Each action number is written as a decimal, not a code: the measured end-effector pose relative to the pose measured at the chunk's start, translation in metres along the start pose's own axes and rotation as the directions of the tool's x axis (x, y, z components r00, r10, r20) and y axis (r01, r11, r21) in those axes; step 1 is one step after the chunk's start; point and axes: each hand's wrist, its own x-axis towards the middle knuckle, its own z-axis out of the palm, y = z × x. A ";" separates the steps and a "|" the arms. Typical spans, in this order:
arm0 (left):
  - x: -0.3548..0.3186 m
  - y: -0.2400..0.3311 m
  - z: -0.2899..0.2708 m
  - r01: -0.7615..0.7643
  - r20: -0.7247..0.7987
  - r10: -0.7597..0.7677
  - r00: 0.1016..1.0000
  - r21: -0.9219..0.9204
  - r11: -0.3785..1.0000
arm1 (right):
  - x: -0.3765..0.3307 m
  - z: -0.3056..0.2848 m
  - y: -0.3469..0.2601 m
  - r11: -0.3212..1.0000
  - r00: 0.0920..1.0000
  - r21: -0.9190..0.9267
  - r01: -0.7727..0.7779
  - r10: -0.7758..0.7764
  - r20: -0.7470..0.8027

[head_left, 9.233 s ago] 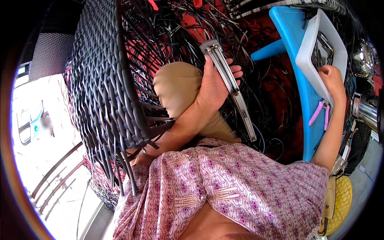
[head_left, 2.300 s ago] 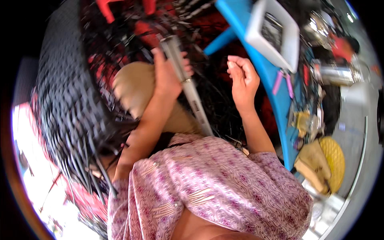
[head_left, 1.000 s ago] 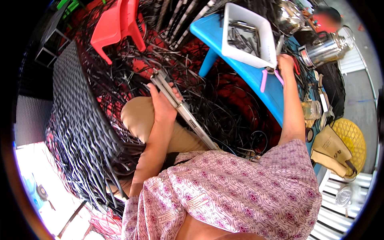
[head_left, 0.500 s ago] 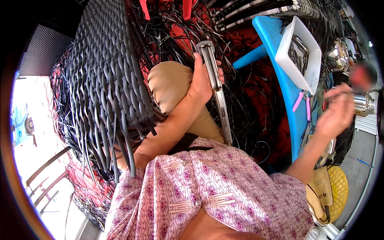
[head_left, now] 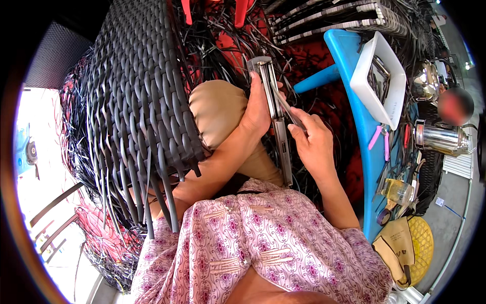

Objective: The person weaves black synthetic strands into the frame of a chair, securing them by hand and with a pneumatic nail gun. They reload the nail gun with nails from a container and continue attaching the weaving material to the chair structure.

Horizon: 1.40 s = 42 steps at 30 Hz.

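Note:
My left hand is wrapped round a staple gun with a long silver magazine, held upright beside my knee. The gun's far end shows a channel between metal rails. My right hand pinches a thin grey metal strip, probably staples, and holds its far end against the rails. I cannot tell whether the strip sits inside the channel. At my left stands a dark woven rattan piece with loose strands hanging from its near edge; my left forearm passes by its lower corner.
To the right, a blue plastic stool carries a white tray with metal strips, pink-handled scissors and a clear jar. Cut black strands litter the red floor. A metal flask-like cylinder and yellow basket lie farther right.
My right hand has come from beyond the stool at right to the staple gun, now with a metal strip in its fingers. My left hand keeps its hold.

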 end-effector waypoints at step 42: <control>-0.003 0.001 0.001 -0.018 0.054 0.018 0.998 0.014 1.000 | 0.005 0.007 0.004 1.000 1.000 0.017 -0.026 0.026 -0.016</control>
